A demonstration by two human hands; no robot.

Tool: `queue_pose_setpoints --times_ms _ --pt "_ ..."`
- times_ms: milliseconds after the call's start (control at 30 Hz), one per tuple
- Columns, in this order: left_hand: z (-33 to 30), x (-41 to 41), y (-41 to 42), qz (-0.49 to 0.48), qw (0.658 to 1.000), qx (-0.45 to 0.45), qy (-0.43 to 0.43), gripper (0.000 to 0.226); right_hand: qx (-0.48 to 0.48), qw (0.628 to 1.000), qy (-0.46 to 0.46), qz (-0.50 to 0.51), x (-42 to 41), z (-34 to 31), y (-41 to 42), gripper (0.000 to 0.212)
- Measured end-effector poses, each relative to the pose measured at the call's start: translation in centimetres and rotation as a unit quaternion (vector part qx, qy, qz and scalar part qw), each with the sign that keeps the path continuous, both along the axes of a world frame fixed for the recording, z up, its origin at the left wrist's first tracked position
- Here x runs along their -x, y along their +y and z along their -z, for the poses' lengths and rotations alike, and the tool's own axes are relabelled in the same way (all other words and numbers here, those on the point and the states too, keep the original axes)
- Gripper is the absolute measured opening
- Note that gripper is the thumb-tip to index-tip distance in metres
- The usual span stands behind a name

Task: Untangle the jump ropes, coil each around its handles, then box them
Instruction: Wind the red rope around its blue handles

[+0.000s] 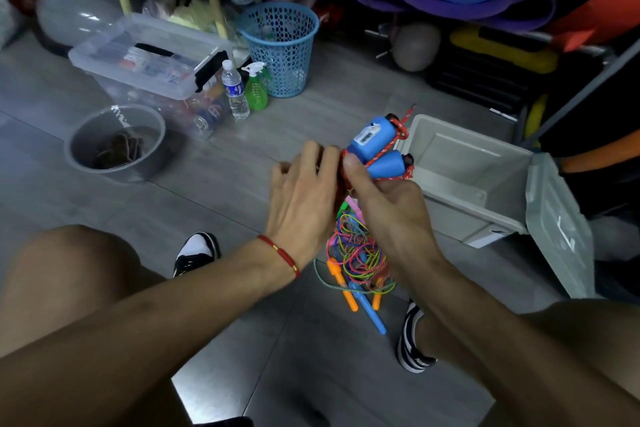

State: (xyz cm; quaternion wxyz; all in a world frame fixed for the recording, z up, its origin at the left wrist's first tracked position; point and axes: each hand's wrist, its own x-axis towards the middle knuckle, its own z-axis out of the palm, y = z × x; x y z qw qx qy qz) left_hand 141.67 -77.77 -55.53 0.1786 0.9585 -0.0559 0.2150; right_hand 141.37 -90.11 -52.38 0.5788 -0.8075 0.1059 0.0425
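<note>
The person's right hand (384,198) clasps a pair of blue handles (375,146), thumb pressed across the lower end of the bigger one. These handles are smooth, rounded plastic; the upper one is blocky with a small pale counter window, the lower one tapers to a black tip. A red cord (401,126), braided and flecked with white, is wound round both handles and knotted at their tops. The left hand (301,191) is curled against the same bundle from the other side, fingertips tucked in where the cord wraps; exactly what they pinch cannot be told.

Below the hands, on the grey tiled floor (214,204), lies a tangle of ropes (356,250): thin glossy cords in pink, yellow, green and blue looped over one another, plus a twisted teal string. Slim orange handles (341,282) and a long blue stick handle (372,314) poke out of the heap, between the person's black-and-white shoes.

Just to the right of the held bundle stands a pale grey plastic box (464,180), rectangular with a stepped inner wall, its lid (554,222) hanging open on the near side. Farther left sit a round grey tub (116,144), a clear lidded bin (152,62), a water bottle (235,90), a green spray bottle (256,87) and a blue mesh basket (282,45).
</note>
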Motion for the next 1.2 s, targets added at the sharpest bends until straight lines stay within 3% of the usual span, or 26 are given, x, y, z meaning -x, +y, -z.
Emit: queue_pose_setpoints --times_ms 100,167,233,267,333,400,433,500,567,633,700,867,967,1033,1100,1167,1200 --pt "0.6 0.4 -0.5 0.052 0.998 0.012 -0.016 0.050 -0.088 0.994 0.051 0.048 -0.6 -0.2 -0.4 0.051" --pt "0.7 0.3 0.0 0.111 0.990 0.088 0.014 0.060 -0.121 0.989 0.072 0.036 -0.9 -0.3 -0.8 0.044" --pt "0.4 0.0 0.8 0.157 0.960 0.213 0.093 0.061 -0.129 0.990 0.056 -0.004 -1.2 -0.3 -1.2 0.040" --pt "-0.2 -0.2 1.2 0.164 0.932 0.288 0.146 0.062 -0.129 0.990 0.037 -0.031 -1.3 -0.6 -1.5 0.040" --pt "-1.7 -0.8 2.3 0.155 0.839 0.432 0.292 0.068 -0.128 0.986 -0.008 -0.106 -1.3 -1.0 -2.2 0.038" --pt "-3.2 -1.4 3.8 0.193 0.748 0.466 0.432 0.055 -0.130 0.975 -0.021 -0.179 -1.0 -0.7 -2.6 0.036" --pt "-3.6 -1.7 4.4 0.222 0.732 0.450 0.461 0.042 -0.128 0.972 -0.017 -0.198 -0.8 -0.4 -2.6 0.039" --pt "-3.9 -2.0 5.1 0.243 0.748 0.421 0.452 0.027 -0.113 0.976 -0.011 -0.184 -0.5 0.1 -2.1 0.041" --pt "-3.3 -2.4 4.9 0.221 0.797 0.392 0.402 0.021 -0.091 0.987 -0.017 -0.130 -0.8 0.7 -1.8 0.029" --pt "-2.1 -2.8 4.6 0.159 0.866 0.322 0.347 0.031 -0.074 0.994 -0.011 -0.082 -1.2 1.4 -1.7 0.025" --pt "-1.4 -3.0 4.3 0.091 0.905 0.272 0.315 0.043 -0.052 0.997 -0.002 -0.060 -1.4 1.9 -1.5 0.026" --pt "-1.3 -2.8 2.8 0.019 0.949 0.170 0.266 0.034 -0.042 0.999 0.001 -0.035 -1.0 1.4 -0.4 0.029" --pt "-0.2 -1.8 1.5 -0.008 0.976 0.149 0.159 0.032 -0.037 0.999 0.018 0.009 -0.9 1.6 0.5 0.049" --pt "1.2 -1.1 0.8 0.026 0.986 0.138 0.095 0.033 -0.066 0.996 0.036 0.050 -1.2 1.4 1.0 0.057" --pt "2.3 -0.8 0.3 0.062 0.994 0.070 0.061 0.042 -0.105 0.991 0.034 0.079 -1.8 1.3 1.2 0.052" --pt "2.4 -0.5 0.4 0.079 0.994 0.047 0.064 0.055 -0.120 0.990 0.034 0.068 -2.4 1.3 0.7 0.050" --pt "2.2 -0.4 0.6 0.106 0.989 0.078 0.074 0.060 -0.122 0.991 0.033 0.051 -2.8 1.1 0.3 0.048"
